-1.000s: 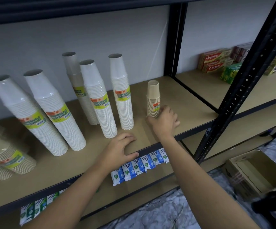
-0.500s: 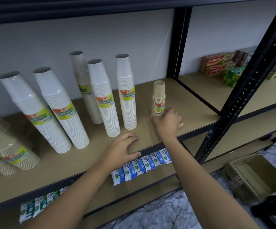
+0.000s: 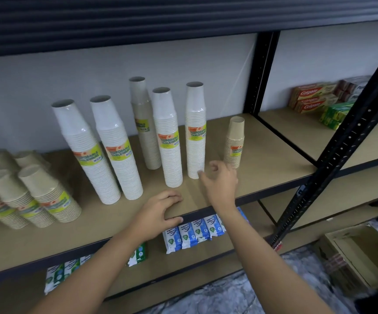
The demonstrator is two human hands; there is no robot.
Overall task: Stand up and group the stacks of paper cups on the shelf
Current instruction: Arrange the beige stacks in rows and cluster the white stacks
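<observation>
Several tall white cup stacks [image 3: 169, 137] stand upright on the wooden shelf [image 3: 271, 155], with one tall beige stack [image 3: 143, 123] behind them. A short brown cup stack [image 3: 235, 141] stands alone to their right. More short beige stacks [image 3: 47, 196] lean together at the far left. My right hand [image 3: 220, 182] hovers with loosely curled fingers beside the base of the rightmost white stack [image 3: 195, 132], holding nothing. My left hand [image 3: 160, 211] rests on the shelf's front edge, thumb under the lip.
Black steel uprights [image 3: 339, 155] frame the bay. Toothpaste boxes [image 3: 312, 98] lie on the neighbouring shelf to the right. Blue and green packets [image 3: 197, 230] line the shelf below. An open cardboard box [image 3: 360, 252] sits on the floor at right.
My right hand has let go of the short brown stack and moved left toward the rightmost tall white stack. My left hand stays on the shelf edge. The view has shifted left.
</observation>
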